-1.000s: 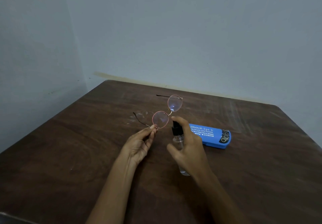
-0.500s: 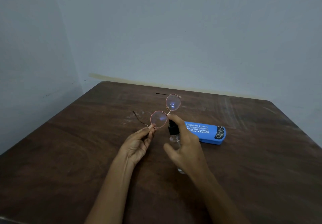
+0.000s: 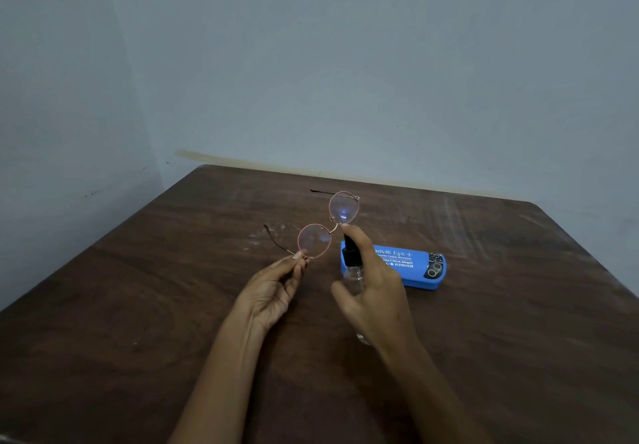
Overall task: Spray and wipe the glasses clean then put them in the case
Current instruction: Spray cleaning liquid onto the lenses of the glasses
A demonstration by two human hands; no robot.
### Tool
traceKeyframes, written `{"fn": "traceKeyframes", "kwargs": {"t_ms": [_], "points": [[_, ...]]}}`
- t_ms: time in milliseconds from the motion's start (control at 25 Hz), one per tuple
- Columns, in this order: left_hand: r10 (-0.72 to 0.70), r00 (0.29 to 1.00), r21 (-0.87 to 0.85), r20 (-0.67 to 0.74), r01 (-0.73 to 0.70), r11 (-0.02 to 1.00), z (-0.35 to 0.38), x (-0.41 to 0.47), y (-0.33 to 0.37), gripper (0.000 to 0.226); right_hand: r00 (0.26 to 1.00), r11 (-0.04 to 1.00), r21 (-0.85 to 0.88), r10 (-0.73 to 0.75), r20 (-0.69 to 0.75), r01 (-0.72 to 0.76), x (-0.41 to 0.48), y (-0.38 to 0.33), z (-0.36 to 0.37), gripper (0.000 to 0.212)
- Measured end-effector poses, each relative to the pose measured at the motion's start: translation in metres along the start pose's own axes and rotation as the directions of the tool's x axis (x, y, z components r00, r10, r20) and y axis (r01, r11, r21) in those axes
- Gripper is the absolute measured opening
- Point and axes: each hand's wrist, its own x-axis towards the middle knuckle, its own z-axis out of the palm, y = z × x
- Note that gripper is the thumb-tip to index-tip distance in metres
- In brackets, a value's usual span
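Pinching glasses (image 3: 314,240) | long axis near-left to far-right | spray bottle (image 3: 351,261) gripped

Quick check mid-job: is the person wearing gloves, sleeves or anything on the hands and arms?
No. Left hand and right hand are bare: no gloves, rings, watch or bands show. Left forearm and right forearm are bare too, no sleeve in view.

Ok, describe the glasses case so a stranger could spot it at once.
On the dark wooden table, look just beyond the right hand, which grips a spray bottle. The case lies flat there, shut: a bright blue oblong with white lettering, the only blue thing on the table.
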Motion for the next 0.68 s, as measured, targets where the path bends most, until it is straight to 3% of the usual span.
{"fn": "traceKeyframes", "kwargs": {"t_ms": [160,320,560,680], "points": [[0.009,1.0,-0.001,-0.003,-0.009,1.0,-0.001,0.001,0.0,0.017,0.999,1.0,-0.007,0.021,-0.027,-0.021,0.0,0.0,-0.001,0.067],[0.017,1.0,0.0,0.003,-0.017,1.0,-0.002,0.002,0.0,0.017,1.0,1.0,-0.004,0.026,0.002,-0.026,0.001,0.003,-0.002,0.076],[0.016,1.0,0.103,0.009,-0.017,0.995,-0.003,0.006,-0.003,0.034,0.973,0.999,-0.004,0.047,-0.226,-0.049,0.007,0.015,-0.018,0.079],[0.016,1.0,0.152,0.025,-0.02,0.988,-0.003,0.005,-0.004,0.04,0.962,0.997,-0.034,0.053,-0.266,-0.064,0.009,0.019,-0.027,0.078]]}}
